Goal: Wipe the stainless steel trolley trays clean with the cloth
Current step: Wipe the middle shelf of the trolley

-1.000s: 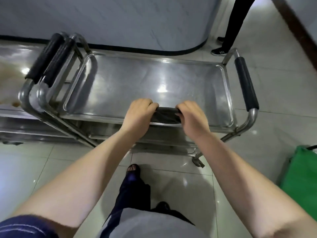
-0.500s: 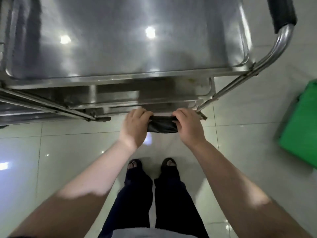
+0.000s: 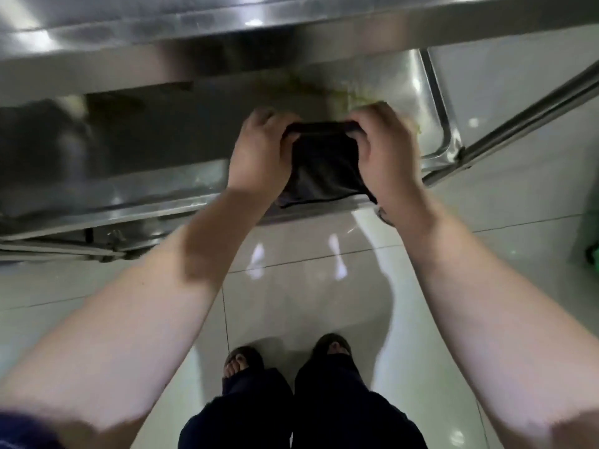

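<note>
While left hand (image 3: 259,157) and right hand (image 3: 387,153) grip its nine and three o'clock edges, the black fabric cloth (image 3: 324,166) overhangs the stainless steel tray (image 3: 146,205).

Steel trolley's lower tray (image 3: 146,196), greenish smears (image 3: 359,92) on it, glossy tiled floor (image 3: 291,286) beneath

I saw soft overhead light, fairly bright. It glared in patches on the upper tray (image 3: 291,14) and left white reflections on the glossy floor tiles (image 3: 291,286). The lower tray (image 3: 178,134) sat in shadow beneath it. Motion blur smeared the frame's left edge, and the forearms (image 3: 136,312) bulged wide toward the bottom corners.
</note>
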`<state>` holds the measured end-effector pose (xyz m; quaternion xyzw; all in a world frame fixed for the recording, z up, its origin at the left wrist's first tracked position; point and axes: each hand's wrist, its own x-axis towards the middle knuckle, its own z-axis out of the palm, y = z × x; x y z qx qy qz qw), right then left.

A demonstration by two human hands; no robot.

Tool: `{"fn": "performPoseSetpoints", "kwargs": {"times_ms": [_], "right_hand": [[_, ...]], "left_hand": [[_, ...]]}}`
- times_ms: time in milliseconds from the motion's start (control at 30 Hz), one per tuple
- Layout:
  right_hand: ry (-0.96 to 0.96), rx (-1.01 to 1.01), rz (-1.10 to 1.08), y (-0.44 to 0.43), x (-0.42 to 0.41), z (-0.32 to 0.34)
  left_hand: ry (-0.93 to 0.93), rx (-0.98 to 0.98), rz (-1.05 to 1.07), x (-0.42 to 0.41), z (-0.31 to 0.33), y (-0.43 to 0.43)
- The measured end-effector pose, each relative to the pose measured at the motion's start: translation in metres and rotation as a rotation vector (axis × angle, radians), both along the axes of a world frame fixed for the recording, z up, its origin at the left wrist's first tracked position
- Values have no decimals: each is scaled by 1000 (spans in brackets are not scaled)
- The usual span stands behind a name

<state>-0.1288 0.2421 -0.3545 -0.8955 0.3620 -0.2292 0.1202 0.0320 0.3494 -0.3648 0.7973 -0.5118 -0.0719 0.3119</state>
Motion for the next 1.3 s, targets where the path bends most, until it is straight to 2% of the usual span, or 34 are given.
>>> {"fn": "performPoseSetpoints", "kwargs": {"times_ms": [67,133,267,333,467,567,767,900,1200,1300], "right_hand": [[208,-40,-129,-33,25,-19],[376,28,-214,-42,39,-45],[309,68,19,-31,43,-84],[377,144,99,-32,47,-93],[567,94,102,-24,52,-107],[566,109,52,-31,63,-118],[555,96,-58,-126,145,-124],[564,92,-59,-146,179,-118],[538,167,81,-37,78,-122],[520,168,51,-34,76,-123]], "left_hand": [[-51,123,35,20,-22,-36],[-100,237,58,38,-48,-52],[-270,195,121,76,-76,-56],[-294,197,118,97,-84,-59],[-277,396,116,132,-95,-71],[-280,422,145,144,-104,-74],[-365,377,159,147,-119,-77],[-395,434,148,149,-120,-78],[-318,440,142,149,-118,-79],[-335,433,139,148,-120,-79]]}}
